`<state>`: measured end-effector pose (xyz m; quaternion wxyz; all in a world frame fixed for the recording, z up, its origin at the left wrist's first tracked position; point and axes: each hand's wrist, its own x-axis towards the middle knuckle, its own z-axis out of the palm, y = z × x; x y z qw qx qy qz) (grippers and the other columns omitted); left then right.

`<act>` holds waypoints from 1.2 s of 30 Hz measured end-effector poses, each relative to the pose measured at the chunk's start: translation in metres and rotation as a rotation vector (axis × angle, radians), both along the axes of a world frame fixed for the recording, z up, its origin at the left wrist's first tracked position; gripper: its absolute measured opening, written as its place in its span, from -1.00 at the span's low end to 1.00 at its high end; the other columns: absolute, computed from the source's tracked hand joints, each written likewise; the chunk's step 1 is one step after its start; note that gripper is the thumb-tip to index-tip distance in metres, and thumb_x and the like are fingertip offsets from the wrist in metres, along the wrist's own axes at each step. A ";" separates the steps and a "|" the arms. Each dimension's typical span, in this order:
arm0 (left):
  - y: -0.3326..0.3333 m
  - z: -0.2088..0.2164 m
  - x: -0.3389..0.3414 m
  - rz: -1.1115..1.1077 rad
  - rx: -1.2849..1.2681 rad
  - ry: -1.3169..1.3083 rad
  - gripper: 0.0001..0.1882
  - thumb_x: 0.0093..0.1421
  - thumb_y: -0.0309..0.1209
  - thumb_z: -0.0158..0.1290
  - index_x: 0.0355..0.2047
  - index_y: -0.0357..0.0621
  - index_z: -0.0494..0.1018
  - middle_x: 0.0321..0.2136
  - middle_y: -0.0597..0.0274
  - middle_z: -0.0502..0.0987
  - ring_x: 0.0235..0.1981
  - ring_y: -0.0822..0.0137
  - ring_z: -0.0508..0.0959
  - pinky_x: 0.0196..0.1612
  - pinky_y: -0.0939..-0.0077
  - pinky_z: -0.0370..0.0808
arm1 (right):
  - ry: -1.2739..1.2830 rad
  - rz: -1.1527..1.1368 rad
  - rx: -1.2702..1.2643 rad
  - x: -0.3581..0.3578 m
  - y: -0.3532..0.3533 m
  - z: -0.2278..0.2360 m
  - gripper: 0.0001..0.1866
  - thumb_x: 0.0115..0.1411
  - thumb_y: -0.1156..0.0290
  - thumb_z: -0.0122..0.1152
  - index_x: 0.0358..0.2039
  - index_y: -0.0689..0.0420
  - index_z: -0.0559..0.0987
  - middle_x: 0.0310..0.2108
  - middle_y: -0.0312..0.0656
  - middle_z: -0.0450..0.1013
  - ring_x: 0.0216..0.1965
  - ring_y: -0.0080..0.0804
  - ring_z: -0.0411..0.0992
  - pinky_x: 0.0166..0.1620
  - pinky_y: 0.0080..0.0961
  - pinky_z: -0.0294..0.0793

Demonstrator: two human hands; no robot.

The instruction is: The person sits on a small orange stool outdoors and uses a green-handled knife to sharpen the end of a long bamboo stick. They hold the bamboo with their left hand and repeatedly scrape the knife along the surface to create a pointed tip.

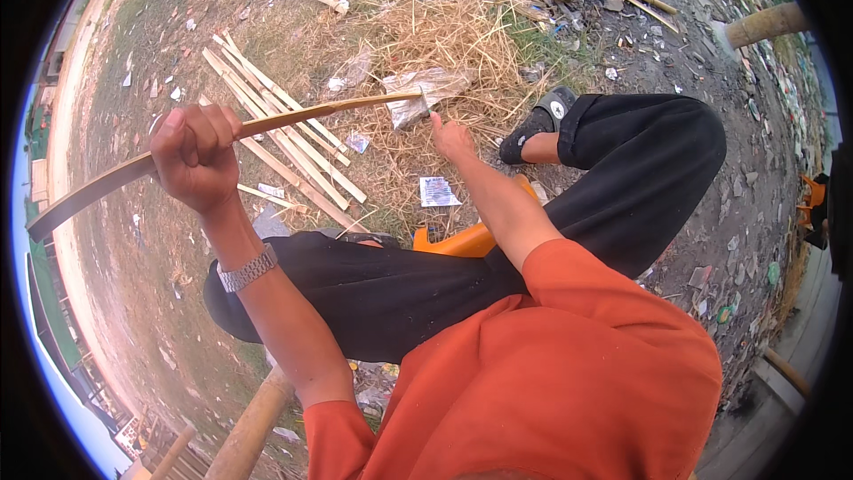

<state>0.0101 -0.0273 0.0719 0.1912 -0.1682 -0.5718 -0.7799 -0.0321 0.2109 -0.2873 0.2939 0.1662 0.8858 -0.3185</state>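
My left hand (197,156) is raised at the left, its fingers wrapped round a long split bamboo strip (320,110). The strip bows across in front of me, one end sticking out past the left fist. At its far end, my right hand (453,140) is closed on the handle of a knife (423,101). The small blade stands upright against the strip's tip; most of the handle is hidden in the fingers. Beneath the tip, a crumpled pale sheet (435,89) lies on a heap of straw-coloured bamboo shavings (444,31).
Several pale bamboo strips (284,133) lie on the ground to the left. An orange plastic seat (458,242) shows between my legs. A printed packet (438,191) lies before it. Thick bamboo poles stand at lower left (253,427) and far right (766,25).
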 end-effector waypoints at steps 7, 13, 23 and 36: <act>0.007 0.003 0.002 0.358 0.077 -0.144 -0.57 0.22 -0.34 -0.17 -0.76 0.07 -0.04 -0.82 0.41 -0.04 -0.76 0.49 -0.01 -0.51 0.45 0.13 | -0.090 -0.038 -0.294 -0.021 -0.003 0.038 -0.17 0.27 -0.25 -0.46 -0.29 0.28 0.58 -0.28 0.21 0.49 -0.14 0.00 0.47 -0.06 -0.14 0.38; 0.027 0.011 -0.007 0.685 0.169 -0.176 -0.57 0.19 -0.36 -0.09 -0.76 0.09 0.00 -0.82 0.44 -0.04 -0.78 0.50 0.01 -0.52 0.48 0.17 | 0.224 0.236 -0.570 0.002 -0.022 0.164 -0.26 0.33 -0.16 -0.42 -0.52 0.27 0.49 -0.60 0.06 0.44 -0.50 0.01 0.40 -0.29 -0.11 0.34; 0.041 0.011 -0.007 0.744 0.191 -0.152 -0.57 0.16 -0.37 -0.06 -0.77 0.09 -0.01 -0.83 0.44 -0.05 -0.80 0.51 0.01 -0.57 0.49 0.16 | 0.270 0.236 -0.402 0.026 -0.044 0.197 -0.26 0.37 0.01 -0.40 -0.59 0.39 0.52 -0.60 0.32 0.41 -0.41 0.26 0.45 -0.22 0.02 0.39; 0.039 0.013 -0.009 0.767 0.198 -0.156 -0.56 0.17 -0.42 -0.07 -0.77 0.09 0.00 -0.83 0.45 -0.04 -0.79 0.51 0.02 -0.57 0.50 0.15 | 0.264 0.203 -0.278 0.021 -0.039 0.169 -0.25 0.35 -0.05 -0.42 -0.58 0.37 0.50 -0.60 0.28 0.40 -0.43 0.24 0.42 -0.24 0.04 0.34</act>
